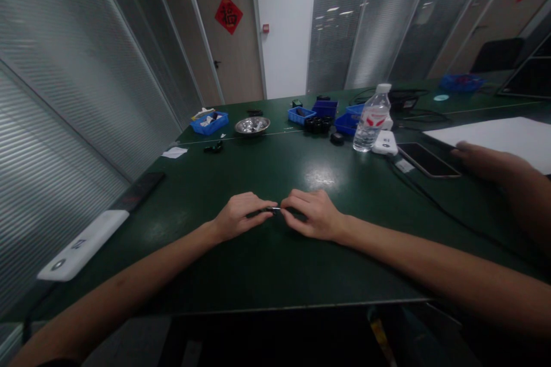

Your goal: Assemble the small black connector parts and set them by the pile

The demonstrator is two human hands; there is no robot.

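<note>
Over the green table (275, 269), my left hand (241, 215) and my right hand (312, 215) meet in front of me. Pinched between their fingertips is a small dark piece with a thin shiny metal part (274, 210). The left thumb and fingers close on its dark end, while the right fingertips grip the shiny end. It is too small and too covered by the fingers for me to name its kind.
Farther back stand a metal bowl (252, 126), a blue basket (209, 123) and a water bottle (372, 120). A phone (428, 159) lies at right, near another person's hand (491, 161). White devices (84, 245) and a black cable (451, 212) lie toward the sides.
</note>
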